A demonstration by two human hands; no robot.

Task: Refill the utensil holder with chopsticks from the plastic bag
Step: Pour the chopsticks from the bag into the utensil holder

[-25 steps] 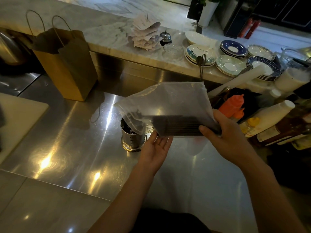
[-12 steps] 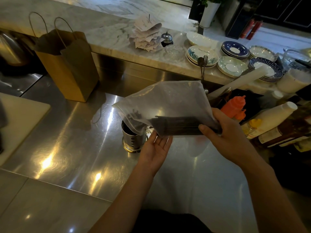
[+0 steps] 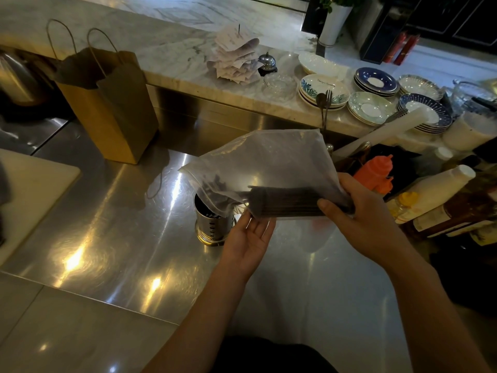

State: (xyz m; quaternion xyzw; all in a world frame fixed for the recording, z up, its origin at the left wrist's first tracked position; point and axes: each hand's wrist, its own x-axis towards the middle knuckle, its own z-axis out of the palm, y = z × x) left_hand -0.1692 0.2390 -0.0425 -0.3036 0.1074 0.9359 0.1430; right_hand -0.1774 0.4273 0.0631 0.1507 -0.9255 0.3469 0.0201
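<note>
right hand (image 3: 360,214) grips chopsticks (image 3: 285,203) through the plastic bag (image 3: 269,162), left hand (image 3: 248,238) open beneath; better tilt the bag mouth lower into the utensil holder (image 3: 212,224).

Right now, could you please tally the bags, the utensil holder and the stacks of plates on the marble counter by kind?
Bags: 2, the plastic bag of chopsticks gripped by the right hand, and a brown paper bag.
Utensil holders: 1, steel.
Plate stacks: 5.
Total: 8.
</note>
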